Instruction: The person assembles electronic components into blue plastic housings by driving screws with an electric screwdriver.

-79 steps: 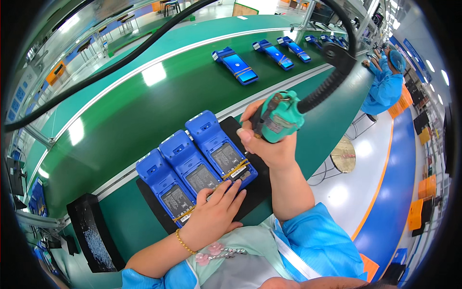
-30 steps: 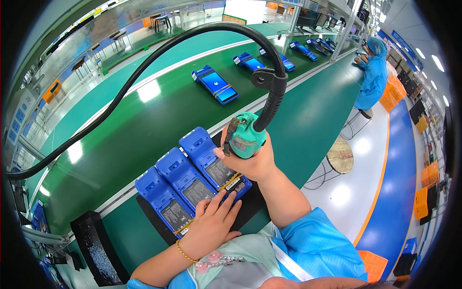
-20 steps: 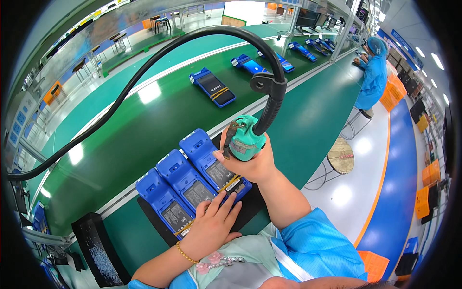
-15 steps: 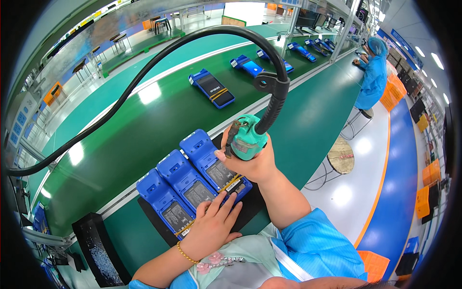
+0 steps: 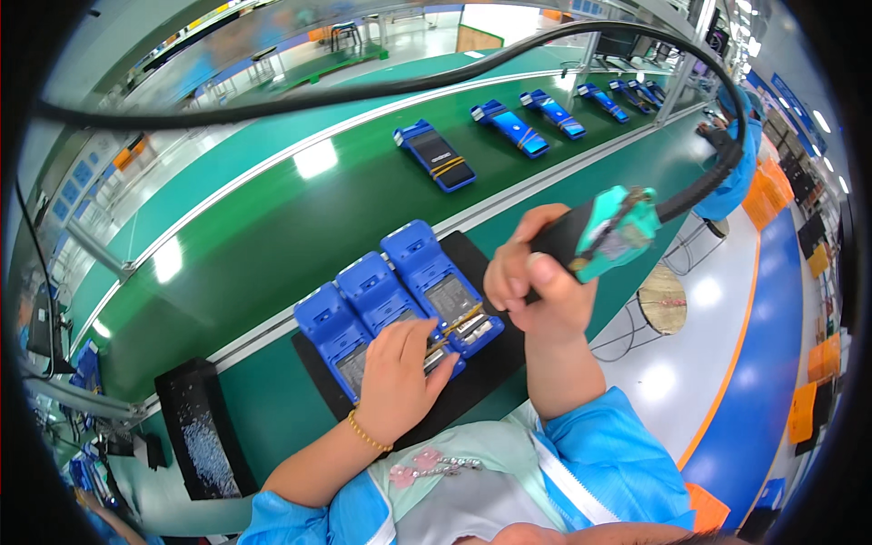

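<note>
In my right hand (image 5: 545,282) is an electric screwdriver (image 5: 618,232) with a black body and teal end. I hold it tilted in closed fingers, to the right of three blue handheld terminals on a black mat (image 5: 481,400). Their battery bays face up. Over the lower part of the middle terminal (image 5: 368,280) lies my left hand (image 5: 397,368), thumb and forefinger apart, hiding much of its lower end. Beside it are the left terminal (image 5: 329,318) and the right terminal (image 5: 413,247). A yellow rubber band (image 5: 466,318) crosses the right terminal's lower end.
A black tray (image 5: 188,400) of small pale pieces stands at the left. Beyond the metal rail, a row of blue terminals with screens up, one nearest (image 5: 436,156), lies on the green conveyor (image 5: 245,227). The thick black cable (image 5: 381,88) arches overhead. A co-worker's blue sleeve (image 5: 738,173) shows far right.
My right hand has moved right, away from the terminals, and the screwdriver has tipped over sideways. My left hand has shifted slightly, its fingers more bent. The whole view has shifted too.
</note>
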The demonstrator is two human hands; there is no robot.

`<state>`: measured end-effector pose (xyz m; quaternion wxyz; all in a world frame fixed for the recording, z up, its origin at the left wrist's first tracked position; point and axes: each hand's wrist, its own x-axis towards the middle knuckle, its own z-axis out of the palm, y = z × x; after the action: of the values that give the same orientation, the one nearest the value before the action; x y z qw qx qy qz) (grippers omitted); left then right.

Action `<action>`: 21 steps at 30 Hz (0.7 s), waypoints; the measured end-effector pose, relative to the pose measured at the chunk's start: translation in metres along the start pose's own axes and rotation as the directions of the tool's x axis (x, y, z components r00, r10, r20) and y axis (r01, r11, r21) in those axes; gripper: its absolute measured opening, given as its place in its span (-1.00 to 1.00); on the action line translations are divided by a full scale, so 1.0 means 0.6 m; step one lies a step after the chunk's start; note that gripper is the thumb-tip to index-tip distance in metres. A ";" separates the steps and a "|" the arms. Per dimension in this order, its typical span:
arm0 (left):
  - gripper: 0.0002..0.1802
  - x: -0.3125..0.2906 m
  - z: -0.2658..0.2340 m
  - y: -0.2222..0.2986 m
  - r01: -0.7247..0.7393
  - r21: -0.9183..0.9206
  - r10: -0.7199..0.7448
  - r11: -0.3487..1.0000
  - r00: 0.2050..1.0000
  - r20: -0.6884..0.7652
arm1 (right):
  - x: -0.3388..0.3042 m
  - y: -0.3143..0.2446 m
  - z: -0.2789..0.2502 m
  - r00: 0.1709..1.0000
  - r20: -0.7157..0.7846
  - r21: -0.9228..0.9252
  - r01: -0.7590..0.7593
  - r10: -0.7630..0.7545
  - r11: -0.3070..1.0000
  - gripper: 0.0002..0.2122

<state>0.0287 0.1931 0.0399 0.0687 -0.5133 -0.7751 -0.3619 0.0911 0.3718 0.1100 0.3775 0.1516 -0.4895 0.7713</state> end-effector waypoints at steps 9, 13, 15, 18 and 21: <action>-0.90 -0.035 -0.040 -0.002 0.015 -0.044 -0.013 0.999 0.999 0.037 | -0.019 -0.042 0.022 0.996 0.079 0.150 0.030 -0.042 0.988 -0.68; -0.79 -0.085 -0.106 -0.011 0.069 0.053 -0.068 0.996 0.997 -0.027 | -0.029 -0.042 0.019 0.992 0.123 0.177 0.000 -0.022 0.984 -0.70; -0.72 -0.080 -0.110 0.000 0.112 0.007 -0.112 0.994 0.994 0.014 | -0.029 -0.034 0.026 0.994 0.109 0.202 -0.027 0.005 0.979 -0.70; -0.56 -0.079 -0.093 0.018 0.117 -0.093 -0.115 0.989 0.993 0.023 | -0.033 -0.022 0.051 0.990 0.141 0.261 -0.047 0.010 0.964 -0.70; -0.65 -0.081 -0.080 0.020 0.198 -0.174 -0.185 0.965 0.979 0.087 | -0.040 -0.021 0.067 0.986 0.162 0.261 -0.077 0.035 0.962 -0.70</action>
<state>0.0488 0.1292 0.0578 -0.0411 -0.4525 -0.7868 -0.4178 0.1108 0.3293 0.1227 0.2924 0.2469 -0.4137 0.8261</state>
